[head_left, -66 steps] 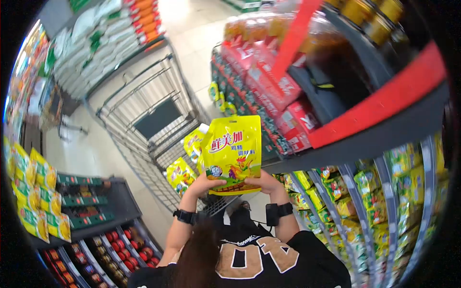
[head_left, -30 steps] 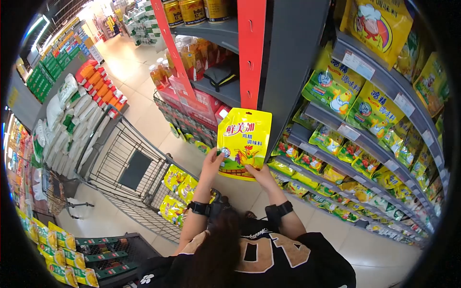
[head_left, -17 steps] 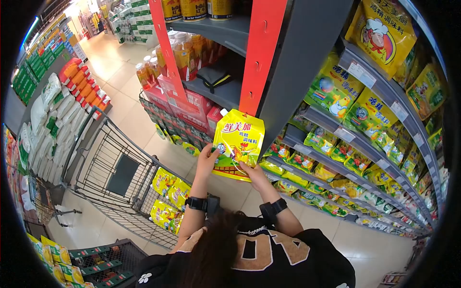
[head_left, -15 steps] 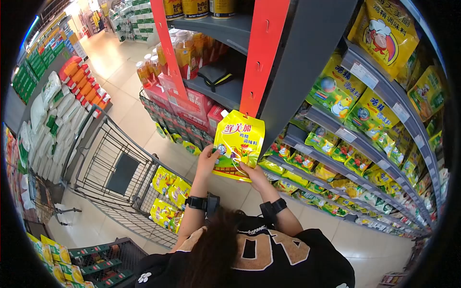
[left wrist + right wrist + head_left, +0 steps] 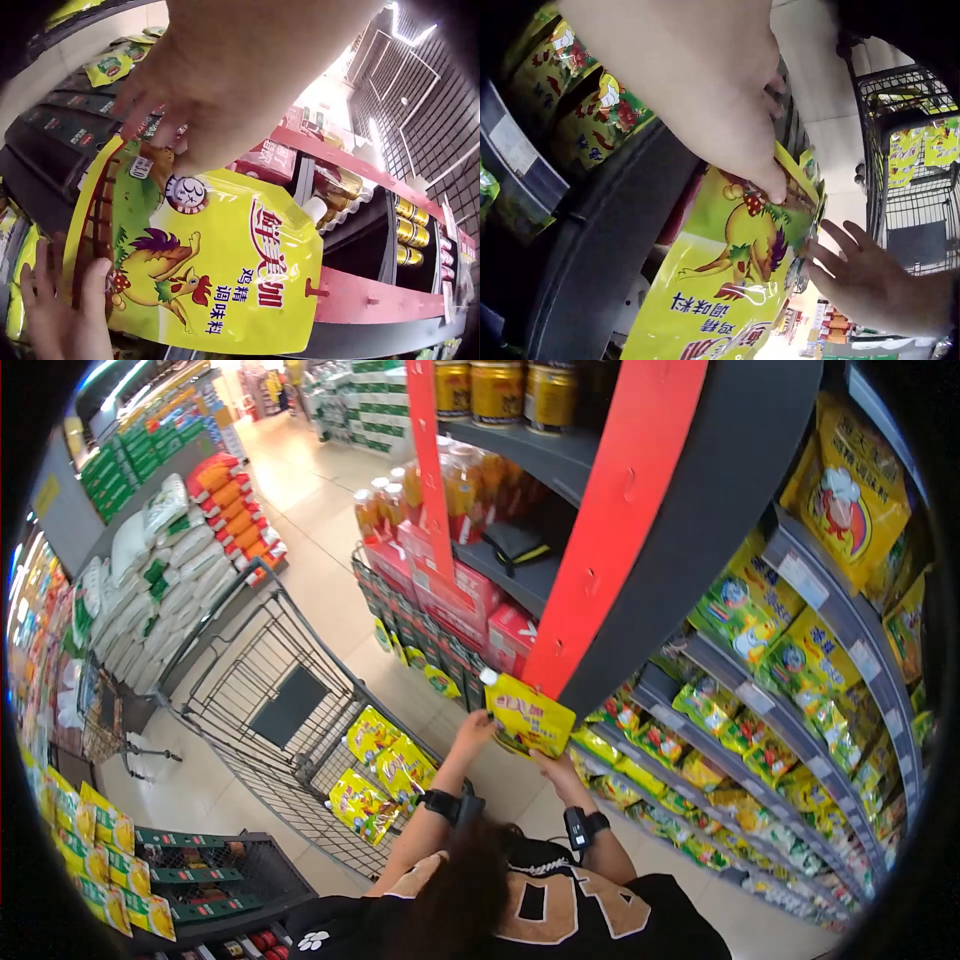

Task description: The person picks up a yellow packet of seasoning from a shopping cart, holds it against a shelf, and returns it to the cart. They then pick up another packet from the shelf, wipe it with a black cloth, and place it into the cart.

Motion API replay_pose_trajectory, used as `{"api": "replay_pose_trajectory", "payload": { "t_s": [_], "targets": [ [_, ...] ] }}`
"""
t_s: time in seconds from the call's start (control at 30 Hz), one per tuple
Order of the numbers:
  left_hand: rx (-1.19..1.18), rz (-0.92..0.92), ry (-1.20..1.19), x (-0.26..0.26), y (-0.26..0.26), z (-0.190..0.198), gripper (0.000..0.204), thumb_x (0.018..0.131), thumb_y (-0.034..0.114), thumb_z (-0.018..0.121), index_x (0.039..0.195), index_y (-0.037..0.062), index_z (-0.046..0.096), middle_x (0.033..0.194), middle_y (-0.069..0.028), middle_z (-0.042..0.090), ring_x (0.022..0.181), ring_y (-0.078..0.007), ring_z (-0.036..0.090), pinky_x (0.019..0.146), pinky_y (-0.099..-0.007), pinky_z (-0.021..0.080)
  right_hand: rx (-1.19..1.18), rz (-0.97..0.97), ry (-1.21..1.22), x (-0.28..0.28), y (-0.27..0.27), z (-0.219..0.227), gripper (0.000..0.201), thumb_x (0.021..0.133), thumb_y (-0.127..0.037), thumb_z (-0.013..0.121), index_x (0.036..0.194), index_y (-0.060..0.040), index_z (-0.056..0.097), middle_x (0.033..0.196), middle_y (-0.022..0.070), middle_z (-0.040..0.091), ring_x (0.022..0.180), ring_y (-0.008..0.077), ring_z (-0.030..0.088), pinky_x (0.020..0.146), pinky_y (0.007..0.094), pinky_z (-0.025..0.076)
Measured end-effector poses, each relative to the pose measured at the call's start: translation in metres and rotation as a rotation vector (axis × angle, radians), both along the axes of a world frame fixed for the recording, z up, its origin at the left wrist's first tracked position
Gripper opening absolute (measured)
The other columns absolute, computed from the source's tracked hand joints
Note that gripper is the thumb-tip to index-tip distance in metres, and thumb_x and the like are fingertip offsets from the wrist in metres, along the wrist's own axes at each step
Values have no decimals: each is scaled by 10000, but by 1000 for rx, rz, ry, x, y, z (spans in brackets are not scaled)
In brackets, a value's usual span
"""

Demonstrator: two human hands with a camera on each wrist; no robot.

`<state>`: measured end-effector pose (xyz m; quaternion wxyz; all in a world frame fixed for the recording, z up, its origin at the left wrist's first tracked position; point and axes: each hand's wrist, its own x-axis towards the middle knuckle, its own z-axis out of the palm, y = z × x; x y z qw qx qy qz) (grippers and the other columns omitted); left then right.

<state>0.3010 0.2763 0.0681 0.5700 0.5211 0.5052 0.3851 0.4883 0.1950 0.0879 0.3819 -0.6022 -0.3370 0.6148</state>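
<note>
Glossy plastic pouch (image 5: 232, 247), metal-wire cart (image 5: 288, 706), matt cloth shirt (image 5: 660, 905).

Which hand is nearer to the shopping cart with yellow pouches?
Left. In the head view, the left hand is at the left edge of the chicken seasoning pouch, toward the shopping cart; the right hand is at the pouch's lower edge, farther away.

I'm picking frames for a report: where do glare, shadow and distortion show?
Head: shelves bowed, corners black, bright glare on the floor; left wrist: ceiling lights glaring white; right wrist: shiny streaks on the bag, near-black shadow lower left.
</note>
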Motion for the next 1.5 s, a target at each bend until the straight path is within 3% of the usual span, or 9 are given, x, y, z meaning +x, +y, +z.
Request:
{"api": "replay_pose_trajectory", "payload": {
  "t_s": [0.23, 0.47, 0.8, 0.83, 1.0, 1.07, 1.23, 1.37, 1.5],
  "targets": [
    [-45, 125, 47, -7, -27, -18, 401, 771, 160, 584, 1122, 24, 445, 943, -103, 561, 891, -178, 523, 768, -289, 417, -164, -89, 102, 12, -15, -35, 433, 757, -322, 603, 1105, -107, 460, 1006, 23, 538, 928, 166, 503, 747, 337, 371],
    [-248, 159, 18, -38, -91, -32, 380, 776, 157, 576, 1118, 41, 456, 957, -111, 564, 878, -176, 530, 763, -273, 421, -235, 115, 206, 10, -24, -64, 315, 801, -265, 544, 1066, -104, 492, 942, 46, 566, 873, 153, 538, 710, 293, 383],
    [-516, 530, -6, -116, -164, -31, 398, 744, 166, 609, 1092, 40, 463, 826, -73, 573, 741, -129, 549, 563, -240, 412, -248, 610, 280, -96, -5, -27, 370, 812, -228, 545, 1146, -108, 441, 991, 51, 567, 911, 135, 533, 741, 256, 396],
    [-576, 507, 28, -128, -164, -36, 400, 796, 204, 556, 1158, 94, 426, 934, -60, 541, 814, -130, 530, 658, -266, 427, -247, 659, 288, -108, -2, -29, 386, 814, -225, 542, 1163, -110, 425, 1012, 46, 560, 919, 134, 529, 742, 258, 395],
    [-632, 583, -10, -170, -156, -53, 451, 791, 230, 562, 1182, 82, 393, 970, -51, 537, 865, -139, 535, 653, -265, 421, -273, 789, 200, -170, 22, -48, 443, 811, -231, 547, 1204, -110, 382, 1054, 37, 540, 943, 134, 511, 751, 277, 395],
    [-603, 715, -161, -187, -151, -76, 465, 723, 216, 625, 1115, 53, 434, 859, -65, 559, 673, -122, 540, 477, -226, 374, -339, 800, 133, -195, 33, -62, 471, 799, -229, 564, 1210, -98, 374, 1091, 47, 516, 948, 139, 501, 746, 287, 394],
    [-792, 708, -251, -226, -137, -128, 591, 723, 235, 612, 1206, 65, 318, 1034, -93, 496, 920, -181, 483, 719, -382, 379, -478, 738, 82, -246, 57, -121, 561, 783, -207, 585, 1253, -90, 301, 1075, 70, 499, 919, 155, 505, 737, 296, 394],
    [-889, 767, -448, -240, -135, -163, 597, 748, 236, 593, 1245, 87, 297, 1140, -106, 453, 1043, -217, 434, 826, -401, 330, -503, 654, -33, -243, 71, -225, 618, 787, -187, 574, 1280, -59, 225, 1032, 91, 490, 897, 175, 511, 677, 292, 433],
    [-950, 757, -505, -237, -134, -191, 627, 748, 216, 595, 1269, 76, 276, 1206, -137, 398, 1100, -248, 392, 889, -403, 294, -416, 681, -185, -239, 66, -267, 596, 780, -131, 560, 1260, -36, 220, 1067, 128, 462, 916, 196, 519, 645, 306, 481]
  ]
}}
